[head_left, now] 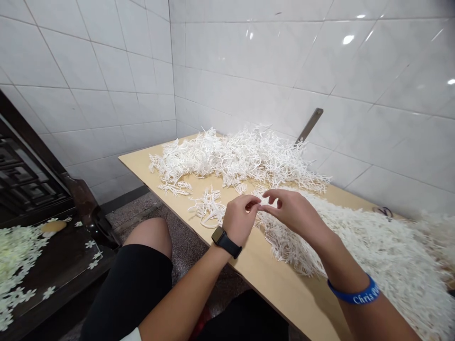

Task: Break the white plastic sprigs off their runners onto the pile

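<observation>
My left hand [241, 219], with a black watch on its wrist, is closed in a pinch over the table's middle. Whatever its fingertips hold is too small or hidden to make out. Close against it is my right hand [296, 210], wearing a blue wristband [355, 293]; its thumb and forefinger are apart, the thumb tip at the left fingertips. Just left of the hands lies a small clump of white branching plastic pieces [208, 208]. A large tangled heap of similar white pieces [231, 154] lies behind them. Under and right of my right hand spreads a pile of small white pieces [384, 251].
The pale wooden table [284, 289] stands near a tiled wall [241, 61]. A flat metal strip [310, 125] leans at its back. On the left, a dark wooden bench [57, 274] carries white flower-shaped pieces [17, 255] and a yellowish object [54, 226]. My knee [151, 233] is beside the table edge.
</observation>
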A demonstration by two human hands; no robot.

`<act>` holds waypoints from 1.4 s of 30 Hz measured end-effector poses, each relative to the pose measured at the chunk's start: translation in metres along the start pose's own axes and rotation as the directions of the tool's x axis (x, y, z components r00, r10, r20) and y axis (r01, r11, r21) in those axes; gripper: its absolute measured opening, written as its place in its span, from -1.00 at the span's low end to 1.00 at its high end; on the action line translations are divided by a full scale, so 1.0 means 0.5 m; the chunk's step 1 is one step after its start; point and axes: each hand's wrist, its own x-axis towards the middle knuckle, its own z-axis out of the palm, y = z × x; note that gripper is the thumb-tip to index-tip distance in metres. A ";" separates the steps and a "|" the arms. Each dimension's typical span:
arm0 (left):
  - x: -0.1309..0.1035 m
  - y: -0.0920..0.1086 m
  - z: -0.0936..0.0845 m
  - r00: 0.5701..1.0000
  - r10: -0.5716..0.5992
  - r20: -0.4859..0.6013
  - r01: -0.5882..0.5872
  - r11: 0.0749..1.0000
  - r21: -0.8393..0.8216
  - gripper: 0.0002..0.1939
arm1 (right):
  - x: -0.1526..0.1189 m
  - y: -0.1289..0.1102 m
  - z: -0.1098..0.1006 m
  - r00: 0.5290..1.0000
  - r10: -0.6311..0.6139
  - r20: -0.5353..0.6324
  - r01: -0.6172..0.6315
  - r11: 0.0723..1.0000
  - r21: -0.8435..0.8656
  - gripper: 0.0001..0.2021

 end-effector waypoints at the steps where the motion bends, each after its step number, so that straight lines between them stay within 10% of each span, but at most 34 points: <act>1: 0.001 -0.001 -0.001 0.999 0.033 -0.005 -0.033 0.999 0.003 -0.87 | 0.001 -0.002 -0.002 0.999 -0.042 -0.017 0.042 0.999 0.021 -0.72; 20: -0.023 0.030 -0.027 0.970 0.237 0.044 -0.239 0.970 0.036 -0.93 | -0.008 -0.029 -0.005 0.997 -0.077 -0.007 0.077 0.976 0.205 -0.77; 31: -0.035 0.074 -0.084 0.967 0.004 0.254 0.009 0.999 -0.049 -0.91 | -0.016 -0.059 0.055 0.962 -0.167 -0.215 0.232 0.916 0.328 -0.76; 37: -0.090 0.105 -0.158 0.834 -0.064 0.547 0.188 0.967 -0.174 -0.94 | 0.006 -0.030 0.037 0.955 0.077 -0.285 0.092 0.840 0.534 -0.71; 40: -0.094 0.117 -0.207 0.842 -0.112 0.528 0.271 0.934 -0.235 -0.93 | -0.025 -0.062 -0.025 0.977 -0.165 -0.133 0.211 0.813 0.543 -0.73; 42: -0.084 0.113 -0.241 0.889 -0.123 0.442 0.269 0.920 -0.285 -0.90 | -0.051 -0.093 -0.069 0.906 -0.421 0.044 0.339 0.784 0.521 -0.80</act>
